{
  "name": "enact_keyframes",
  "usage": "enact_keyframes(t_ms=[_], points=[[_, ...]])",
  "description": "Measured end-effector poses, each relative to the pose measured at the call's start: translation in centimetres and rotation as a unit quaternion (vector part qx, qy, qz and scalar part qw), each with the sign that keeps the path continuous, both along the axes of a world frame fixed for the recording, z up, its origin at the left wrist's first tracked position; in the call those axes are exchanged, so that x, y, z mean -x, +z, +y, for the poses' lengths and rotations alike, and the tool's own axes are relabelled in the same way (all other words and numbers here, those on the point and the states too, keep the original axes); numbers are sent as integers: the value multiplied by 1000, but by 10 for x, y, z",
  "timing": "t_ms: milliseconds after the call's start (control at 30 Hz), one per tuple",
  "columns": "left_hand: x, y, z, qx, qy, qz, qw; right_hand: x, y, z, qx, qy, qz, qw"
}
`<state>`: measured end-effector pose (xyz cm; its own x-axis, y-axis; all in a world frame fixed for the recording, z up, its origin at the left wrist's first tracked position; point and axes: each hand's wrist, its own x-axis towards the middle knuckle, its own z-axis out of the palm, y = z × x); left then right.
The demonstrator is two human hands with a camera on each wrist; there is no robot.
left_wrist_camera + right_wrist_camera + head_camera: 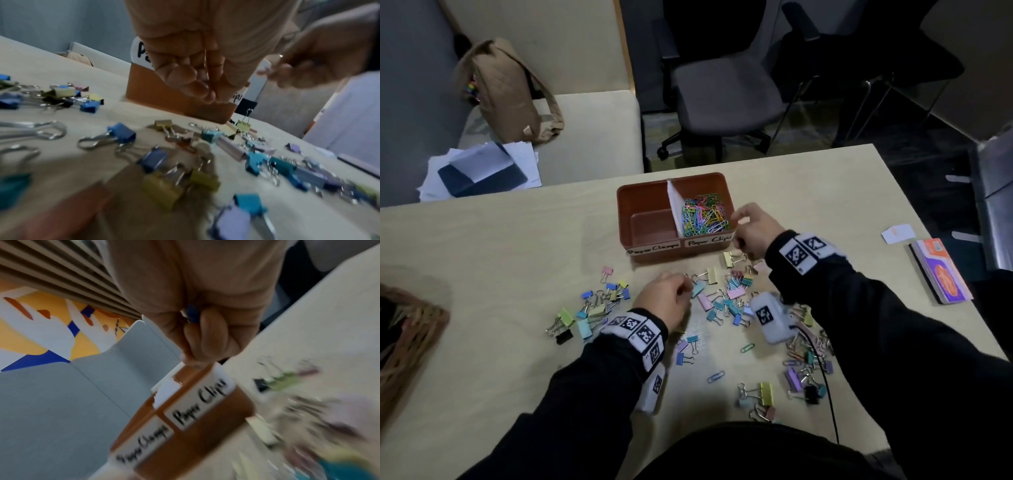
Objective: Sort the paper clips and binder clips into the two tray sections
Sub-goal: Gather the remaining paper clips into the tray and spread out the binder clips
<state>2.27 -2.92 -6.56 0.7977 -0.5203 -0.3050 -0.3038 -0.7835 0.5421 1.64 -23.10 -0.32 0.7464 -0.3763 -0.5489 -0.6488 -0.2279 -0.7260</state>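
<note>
A brown tray (640, 205) stands mid-table with a white divider. Its left section, labelled "Paper Clamps", is empty; its right section, labelled "Paper Clips", holds a pile of coloured paper clips (705, 212). Many pastel binder clips (736, 293) lie scattered in front of it, with a green paper clip (747, 348) and a blue paper clip (715, 377) among them. My left hand (683, 284) hovers low over the binder clips, its fingers (197, 91) curled round a thin orange paper clip (205, 65). My right hand (738, 224) is at the tray's right front corner, gripping a small blue clip (192, 315).
A wicker basket (404, 335) sits at the table's left edge. A colourful book (941, 270) and a white card (899, 233) lie at the right. A black cable (825, 387) crosses the clips near me. Beyond the table are an office chair (722, 92) and a bench with a bag (506, 92).
</note>
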Motion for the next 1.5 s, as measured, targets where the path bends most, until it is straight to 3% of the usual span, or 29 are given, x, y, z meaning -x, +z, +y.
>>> enact_keyframes(t_ms=[167, 267, 433, 567, 733, 900, 1067, 1200, 1267, 1400, 1500], points=[[19, -9, 3, -75, -88, 18, 993, -49, 28, 7, -78, -55, -51, 994], [37, -13, 2, -94, -132, 39, 986, -65, 23, 10, -139, -98, -71, 983], [56, -16, -4, -85, -152, 67, 982, -55, 5, 9, -36, -17, -84, 996], [58, -18, -12, -96, -180, 58, 977, -17, 5, 7, 0, 8, -141, 990], [64, -20, -23, -81, -210, 33, 974, 35, -9, -7, 50, -5, -132, 990], [56, -20, -19, -25, -116, -27, 993, 82, -27, -14, 55, -3, -79, 995], [32, -19, 11, -70, -56, -42, 995, 112, -50, -6, 47, -10, -54, 997], [18, -22, 19, -94, -61, -42, 993, 123, -62, 5, 91, 52, -21, 994], [14, -25, 18, -102, -68, -45, 991, 126, -59, 10, 122, 129, 4, 984], [9, -23, 14, -119, -74, -58, 988, 127, -58, 20, 230, 352, 58, 905], [8, -22, 16, -86, -58, -48, 993, 124, -67, 27, 263, 418, 77, 866]])
